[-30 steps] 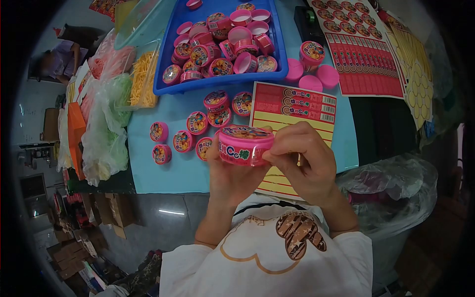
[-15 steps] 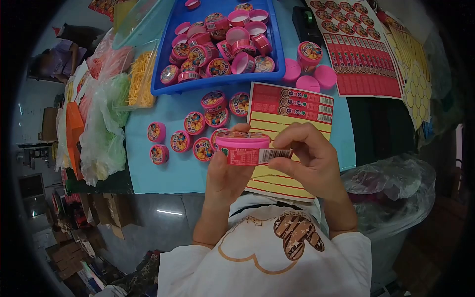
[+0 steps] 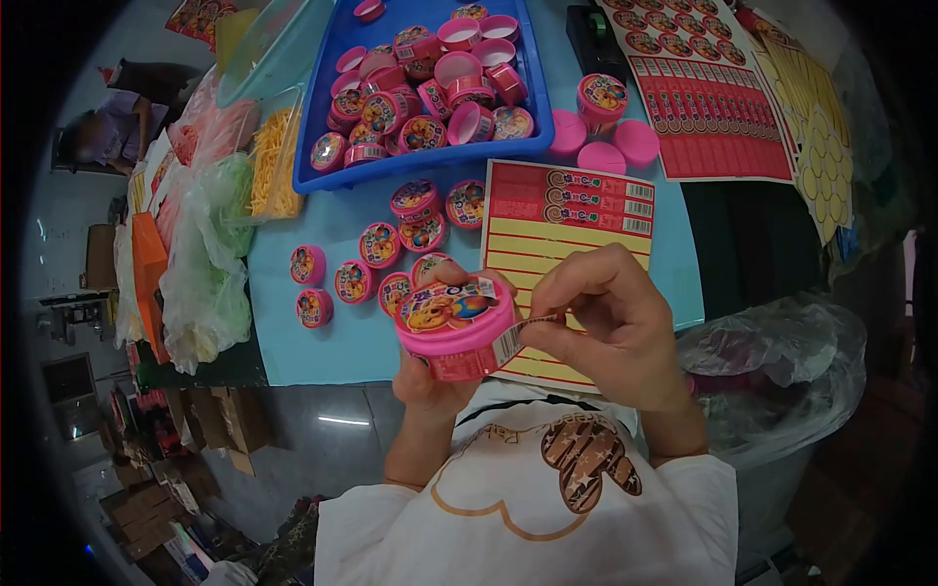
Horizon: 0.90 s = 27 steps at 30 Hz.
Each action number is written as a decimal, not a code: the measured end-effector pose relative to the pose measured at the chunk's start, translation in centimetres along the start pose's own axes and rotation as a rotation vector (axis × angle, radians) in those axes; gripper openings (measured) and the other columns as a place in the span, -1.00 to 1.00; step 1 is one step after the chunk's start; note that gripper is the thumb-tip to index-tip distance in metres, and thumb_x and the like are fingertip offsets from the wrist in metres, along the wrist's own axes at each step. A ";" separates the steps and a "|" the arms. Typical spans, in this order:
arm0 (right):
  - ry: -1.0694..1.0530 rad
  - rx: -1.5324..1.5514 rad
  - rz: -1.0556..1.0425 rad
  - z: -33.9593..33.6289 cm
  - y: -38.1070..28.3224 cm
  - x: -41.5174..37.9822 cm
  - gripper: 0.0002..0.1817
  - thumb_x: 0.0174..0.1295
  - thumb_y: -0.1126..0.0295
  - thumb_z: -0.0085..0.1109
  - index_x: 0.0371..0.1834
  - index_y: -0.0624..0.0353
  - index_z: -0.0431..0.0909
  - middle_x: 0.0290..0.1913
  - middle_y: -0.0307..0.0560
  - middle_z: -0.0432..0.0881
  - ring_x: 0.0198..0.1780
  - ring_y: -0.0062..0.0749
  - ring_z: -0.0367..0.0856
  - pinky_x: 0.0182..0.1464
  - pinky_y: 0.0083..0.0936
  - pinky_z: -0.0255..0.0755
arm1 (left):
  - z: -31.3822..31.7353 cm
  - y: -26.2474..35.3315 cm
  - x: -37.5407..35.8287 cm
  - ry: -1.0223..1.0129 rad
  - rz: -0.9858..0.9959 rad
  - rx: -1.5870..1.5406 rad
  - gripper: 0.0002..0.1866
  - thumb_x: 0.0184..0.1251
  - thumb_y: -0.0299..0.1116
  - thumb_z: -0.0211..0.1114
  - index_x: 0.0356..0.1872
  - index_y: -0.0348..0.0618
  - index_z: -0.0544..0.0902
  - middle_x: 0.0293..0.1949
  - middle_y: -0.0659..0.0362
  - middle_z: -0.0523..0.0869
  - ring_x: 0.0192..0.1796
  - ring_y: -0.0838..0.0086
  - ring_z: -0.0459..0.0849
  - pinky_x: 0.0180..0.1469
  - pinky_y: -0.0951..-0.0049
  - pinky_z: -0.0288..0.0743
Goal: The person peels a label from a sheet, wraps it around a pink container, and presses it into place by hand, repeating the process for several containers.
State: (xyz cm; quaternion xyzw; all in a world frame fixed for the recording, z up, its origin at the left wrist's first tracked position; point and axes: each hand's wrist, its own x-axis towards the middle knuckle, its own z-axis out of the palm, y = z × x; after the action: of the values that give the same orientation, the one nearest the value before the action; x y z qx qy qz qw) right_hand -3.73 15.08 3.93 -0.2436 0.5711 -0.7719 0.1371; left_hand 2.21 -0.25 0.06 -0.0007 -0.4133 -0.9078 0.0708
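A round pink container [image 3: 455, 322] with a cartoon label on its lid is tilted so that its top and side show. Around it are the fingers of my left hand [image 3: 430, 386], closed on its side and rim. My right hand [image 3: 611, 327] pinches the free end of a red-and-white side label [image 3: 515, 339], whose other part lies against the container's wall. Beneath my hands lies a label sheet [image 3: 572, 234] with a few red strips at its top and bare yellow backing below. Several labelled pink containers [image 3: 380, 244] stand just left of the sheet.
A blue tray [image 3: 420, 161] holds many pink containers. Pink lids [image 3: 637, 144] and another container [image 3: 601, 98] stand right of it. Further right lie printed sticker sheets [image 3: 713, 117]. Plastic bags [image 3: 210, 254] and a box of yellow strips [image 3: 277, 161] are left. A person [image 3: 122, 122] is at upper left.
My left hand has lowered the container and tipped its lid into view. The side label's pinched end now angles away from the container toward my right hand.
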 end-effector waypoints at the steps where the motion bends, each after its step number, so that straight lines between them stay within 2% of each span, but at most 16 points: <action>1: -0.001 0.095 0.008 0.3 0.4 0.0 -0.63 -0.13 0.78 0.21 -0.28 0.25 0.30 -0.35 -0.10 0.45 -0.30 -0.54 0.46 -0.26 -0.63 0.39 | 0.7 -0.1 0.3 -0.066 0.005 -0.200 -0.19 -0.06 0.17 0.18 0.14 -0.18 0.19 -0.02 0.04 0.40 0.09 0.21 0.40 0.11 0.25 0.33; 2: -0.002 0.190 0.015 0.6 0.7 0.0 -0.62 -0.13 0.77 0.22 -0.28 0.25 0.29 -0.34 -0.10 0.46 -0.30 -0.54 0.47 -0.25 -0.63 0.40 | 1.3 -0.2 0.5 -0.133 0.010 -0.399 -0.17 -0.07 0.21 0.16 0.14 -0.17 0.20 -0.04 0.05 0.41 0.09 0.20 0.39 0.09 0.26 0.34; 6: 0.060 0.174 -0.064 1.3 1.2 0.0 -0.64 -0.10 0.72 0.24 -0.28 0.24 0.30 -0.34 -0.13 0.44 -0.32 -0.55 0.46 -0.28 -0.66 0.38 | 1.9 -0.4 0.5 -0.142 0.012 -0.438 -0.26 0.05 0.21 0.05 0.09 -0.20 0.24 -0.02 0.00 0.42 0.04 0.21 0.44 0.08 0.33 0.35; 8: 0.061 -0.042 -0.106 1.0 1.3 0.6 -0.70 -0.02 0.65 0.20 -0.25 0.23 0.32 -0.34 -0.17 0.43 -0.34 -0.57 0.44 -0.29 -0.71 0.35 | 1.3 -1.0 -0.4 0.119 -0.173 -0.417 -0.26 0.08 0.27 -0.04 0.07 -0.20 0.30 0.00 0.03 0.43 0.04 0.19 0.44 0.07 0.35 0.36; 9: 0.061 -0.043 -0.106 0.9 1.7 0.8 -0.70 -0.02 0.65 0.20 -0.25 0.23 0.32 -0.34 -0.17 0.43 -0.34 -0.57 0.44 -0.29 -0.71 0.35 | 1.3 -0.9 -0.1 0.119 -0.173 -0.418 -0.26 0.08 0.27 -0.04 0.07 -0.20 0.30 0.00 0.03 0.43 0.04 0.19 0.44 0.07 0.35 0.36; 11: 0.215 0.196 0.149 0.8 3.1 0.8 -0.76 0.05 0.59 0.17 -0.25 0.22 0.33 -0.33 -0.19 0.41 -0.32 -0.59 0.41 -0.26 -0.71 0.32 | 1.4 -0.3 0.6 -0.129 -0.311 -0.689 -0.25 0.10 0.30 -0.08 0.07 -0.20 0.34 0.02 0.05 0.43 0.06 0.22 0.43 0.10 0.33 0.32; 12: 0.212 0.197 0.149 0.7 3.4 0.8 -0.76 0.05 0.59 0.17 -0.25 0.22 0.33 -0.33 -0.19 0.41 -0.32 -0.59 0.41 -0.26 -0.71 0.32 | 1.6 -0.1 0.6 -0.129 -0.308 -0.688 -0.25 0.10 0.30 -0.08 0.07 -0.20 0.34 0.02 0.05 0.43 0.06 0.22 0.43 0.10 0.33 0.32; 15: 0.243 0.025 0.074 0.4 3.9 0.6 -0.80 0.07 0.59 0.13 -0.25 0.23 0.37 -0.31 -0.17 0.41 -0.21 -0.54 0.40 -0.22 -0.68 0.32 | 2.3 0.3 0.2 -0.020 -0.359 -0.642 -0.23 0.13 0.32 -0.13 0.11 -0.18 0.31 0.04 0.05 0.43 0.09 0.28 0.41 0.14 0.31 0.26; 17: 0.315 -0.368 -0.300 0.3 3.8 0.7 -0.76 0.01 0.56 0.17 -0.21 0.22 0.45 -0.23 -0.11 0.45 -0.11 -0.42 0.39 -0.14 -0.53 0.32 | 2.7 0.2 0.5 0.019 -0.371 -0.642 -0.27 0.19 0.28 -0.17 0.13 -0.16 0.27 0.08 0.06 0.40 0.14 0.33 0.36 0.20 0.29 0.18; 18: 0.315 -0.372 -0.298 0.2 3.5 0.7 -0.76 0.01 0.56 0.17 -0.21 0.22 0.45 -0.23 -0.11 0.45 -0.11 -0.42 0.39 -0.14 -0.53 0.32 | 2.7 0.1 0.5 0.018 -0.373 -0.646 -0.27 0.19 0.28 -0.17 0.13 -0.16 0.27 0.08 0.06 0.40 0.14 0.33 0.36 0.20 0.29 0.18; 20: 0.127 -0.776 -0.544 0.1 2.8 0.7 -0.69 -0.02 0.47 0.19 -0.14 0.18 0.51 -0.13 -0.05 0.47 -0.05 -0.28 0.38 -0.05 -0.37 0.28 | 2.5 0.0 0.6 0.051 -0.348 -0.629 -0.32 0.24 0.23 -0.20 0.16 -0.15 0.23 0.12 0.06 0.35 0.19 0.34 0.30 0.22 0.28 0.14; 24: 0.133 -0.876 -0.549 -0.1 4.1 0.9 -0.64 -0.05 0.38 0.19 -0.11 0.14 0.52 -0.05 -0.01 0.46 -0.06 -0.22 0.39 -0.01 -0.27 0.22 | 1.7 -0.3 0.1 -0.028 -0.343 -0.424 -0.38 0.28 0.14 -0.18 0.18 -0.13 0.21 0.14 0.09 0.32 0.20 0.36 0.27 0.24 0.26 0.11; 26: 0.058 -1.013 -0.631 -0.4 4.2 0.8 -0.67 0.00 0.37 0.18 -0.11 0.15 0.52 -0.05 -0.02 0.46 -0.02 -0.21 0.38 0.03 -0.26 0.21 | 1.8 -0.4 -0.1 0.090 -0.256 -0.079 -0.41 0.22 0.04 0.03 0.14 -0.14 0.21 0.11 0.10 0.33 0.19 0.36 0.29 0.23 0.27 0.13; 27: 0.056 -1.013 -0.629 -0.4 4.0 0.9 -0.67 0.00 0.37 0.18 -0.11 0.15 0.52 -0.05 -0.02 0.46 -0.02 -0.21 0.38 0.03 -0.26 0.21 | 1.6 -0.5 -0.2 0.092 -0.257 -0.081 -0.41 0.22 0.04 0.03 0.14 -0.14 0.21 0.11 0.10 0.33 0.19 0.36 0.29 0.23 0.27 0.13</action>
State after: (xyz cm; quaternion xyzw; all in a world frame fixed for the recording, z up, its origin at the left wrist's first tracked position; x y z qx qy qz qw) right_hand -4.97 13.72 0.28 -0.4154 0.7720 -0.4132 -0.2464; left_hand 2.21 1.29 0.72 0.0908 -0.3692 -0.9245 -0.0271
